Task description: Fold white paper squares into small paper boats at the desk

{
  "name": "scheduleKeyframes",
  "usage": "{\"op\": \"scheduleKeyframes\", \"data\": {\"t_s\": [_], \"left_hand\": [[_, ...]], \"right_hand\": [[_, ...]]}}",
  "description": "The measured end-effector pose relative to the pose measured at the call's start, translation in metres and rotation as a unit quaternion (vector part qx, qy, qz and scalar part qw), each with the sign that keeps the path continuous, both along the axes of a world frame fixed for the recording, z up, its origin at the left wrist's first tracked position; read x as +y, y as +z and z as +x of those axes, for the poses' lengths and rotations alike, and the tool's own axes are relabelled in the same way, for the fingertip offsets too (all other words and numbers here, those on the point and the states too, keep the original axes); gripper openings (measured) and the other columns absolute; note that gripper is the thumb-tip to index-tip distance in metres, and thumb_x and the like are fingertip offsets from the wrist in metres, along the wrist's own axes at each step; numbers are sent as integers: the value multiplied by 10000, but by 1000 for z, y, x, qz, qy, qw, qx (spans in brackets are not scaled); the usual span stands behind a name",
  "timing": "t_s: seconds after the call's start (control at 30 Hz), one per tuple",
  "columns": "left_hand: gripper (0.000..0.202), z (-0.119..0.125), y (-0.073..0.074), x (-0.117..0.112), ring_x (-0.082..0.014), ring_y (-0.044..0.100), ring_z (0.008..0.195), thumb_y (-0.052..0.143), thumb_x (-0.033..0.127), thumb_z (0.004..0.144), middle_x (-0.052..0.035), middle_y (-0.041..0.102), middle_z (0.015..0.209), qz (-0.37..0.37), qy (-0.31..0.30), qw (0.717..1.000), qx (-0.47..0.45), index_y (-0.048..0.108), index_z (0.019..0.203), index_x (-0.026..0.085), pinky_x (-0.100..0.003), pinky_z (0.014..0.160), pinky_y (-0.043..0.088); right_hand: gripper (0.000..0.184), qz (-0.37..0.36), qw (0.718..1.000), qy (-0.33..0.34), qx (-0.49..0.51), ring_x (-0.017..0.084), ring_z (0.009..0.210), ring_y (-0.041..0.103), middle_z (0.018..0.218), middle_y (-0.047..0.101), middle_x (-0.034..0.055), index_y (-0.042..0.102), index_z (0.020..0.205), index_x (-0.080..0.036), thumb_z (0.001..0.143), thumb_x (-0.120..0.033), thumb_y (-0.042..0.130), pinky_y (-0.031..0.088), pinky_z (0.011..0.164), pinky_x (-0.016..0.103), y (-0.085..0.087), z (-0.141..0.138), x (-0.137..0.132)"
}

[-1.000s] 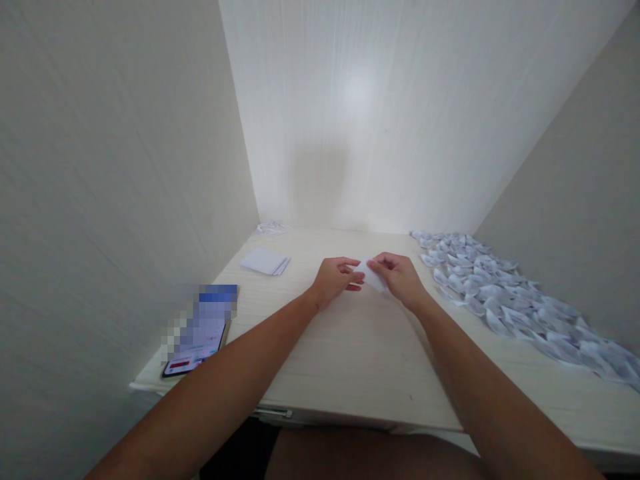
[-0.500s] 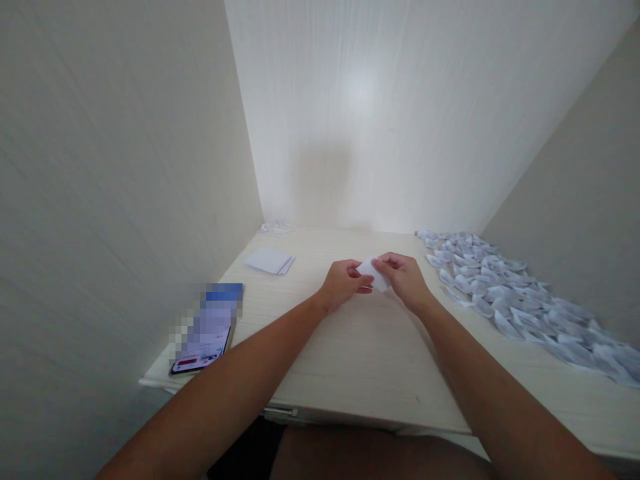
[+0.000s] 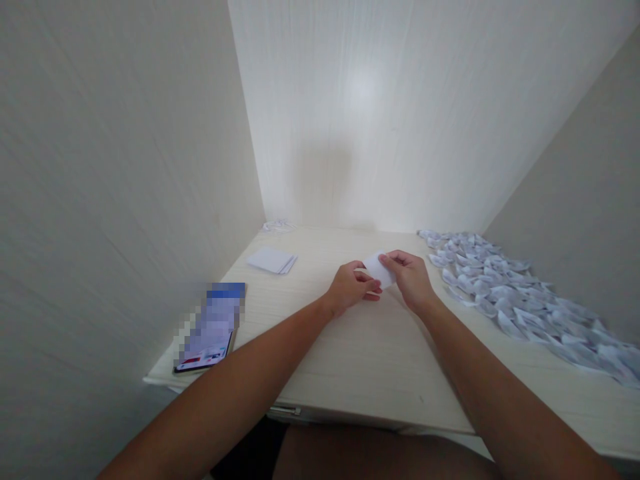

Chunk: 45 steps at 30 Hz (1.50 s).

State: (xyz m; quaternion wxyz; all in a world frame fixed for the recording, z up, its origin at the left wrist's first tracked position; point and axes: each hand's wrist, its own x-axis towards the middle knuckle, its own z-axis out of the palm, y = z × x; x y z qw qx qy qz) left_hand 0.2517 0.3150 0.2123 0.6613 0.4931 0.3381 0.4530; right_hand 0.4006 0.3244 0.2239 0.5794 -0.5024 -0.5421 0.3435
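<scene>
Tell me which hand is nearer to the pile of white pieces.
Right. The right hand, pinching the white paper, is left of the pile of white pieces, not touching it; the left hand is farther left.

I see a bare left hand and a bare right hand, five-fingered. Wrists bare. Left forearm and right forearm uncovered to where my view cuts them, widening from the wrists. Lap rounded, dim; I can't tell cloth from skin.

Pale desk, phone at left, paper stack, white bundle behind, folded papers along right
</scene>
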Motion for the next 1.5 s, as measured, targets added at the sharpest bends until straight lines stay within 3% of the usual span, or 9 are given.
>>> {"op": "scheduleKeyframes", "data": {"t_s": [0.17, 0.4, 0.7, 0.83, 0.9, 1.1, 1.23, 1.43, 1.5], "left_hand": [[275, 1, -2, -1, -160, 685, 665, 698, -35, 784, 13, 622, 682, 8, -5, 1000, -12, 539, 936, 131, -323, 601, 623], [277, 1, -1, -1, -166, 681, 645, 698, -18, 776, -21, 653, 732, 13, -10, 999, 29, 557, 969, 124, -286, 525, 598], [299, -1, 1, -2, -141, 651, 562, 719, 1, 746, 5, 637, 706, 27, 0, 998, 57, 557, 958, 136, -225, 434, 542], [77, 0, 2, -3, -133, 643, 596, 683, 94, 832, -49, 670, 761, 28, -8, 997, 67, 612, 857, 111, -208, 425, 525], [104, 1, 2, -3, -125, 636, 591, 633, 158, 890, -68, 685, 788, 22, -3, 997, 74, 618, 800, 111, -197, 410, 502], [222, 0, 4, -3, -108, 607, 510, 636, 206, 897, -17, 647, 657, 15, -3, 997, 79, 541, 705, 149, -163, 383, 428], [256, 0, 2, -3, -67, 494, 396, 581, 248, 927, 6, 626, 630, 56, 28, 993, 103, 552, 691, 156, -161, 331, 328], [380, -1, -2, 0, -67, 353, 284, 496, 261, 958, 60, 423, 377, 75, 51, 989, 119, 530, 591, 170, -189, 325, 248], [351, 0, -3, 1, -65, 365, 288, 490, 245, 951, 56, 458, 405, 73, 54, 989, 121, 531, 610, 170, -190, 331, 251]], "right_hand": [[314, 5, 1000, -11, 7, 152, 578, 516, 632, 631, 10, 654, 662, -185, 672, -482, 755, 391, 553, 288, -1, -3, -1], [302, 7, 999, -21, 29, 154, 586, 519, 648, 633, 10, 648, 667, -191, 670, -474, 753, 403, 564, 292, -1, -4, 0], [291, 14, 998, -27, 57, 146, 582, 505, 636, 628, 6, 651, 648, -187, 660, -455, 762, 398, 565, 290, 0, -6, -1], [293, 11, 999, -28, 45, 147, 575, 496, 626, 616, 9, 649, 646, -190, 659, -463, 752, 388, 551, 287, 1, -4, 0], [296, 6, 998, -22, 50, 144, 568, 492, 625, 610, 8, 645, 645, -191, 651, -465, 755, 382, 542, 285, 0, -4, 0], [323, -8, 999, -11, 52, 142, 558, 496, 625, 606, 1, 645, 665, -193, 650, -494, 762, 374, 539, 287, -3, -4, 1], [313, -33, 997, 3, 76, 142, 554, 503, 620, 607, -2, 645, 664, -192, 632, -471, 782, 380, 537, 289, -4, -3, 0], [321, -67, 992, 43, 101, 157, 552, 531, 611, 614, 13, 633, 662, -181, 621, -450, 805, 400, 540, 303, -3, -5, -2], [338, -74, 991, 51, 101, 158, 547, 532, 608, 616, 15, 625, 663, -179, 618, -460, 809, 391, 528, 301, -3, -6, -3]]}}
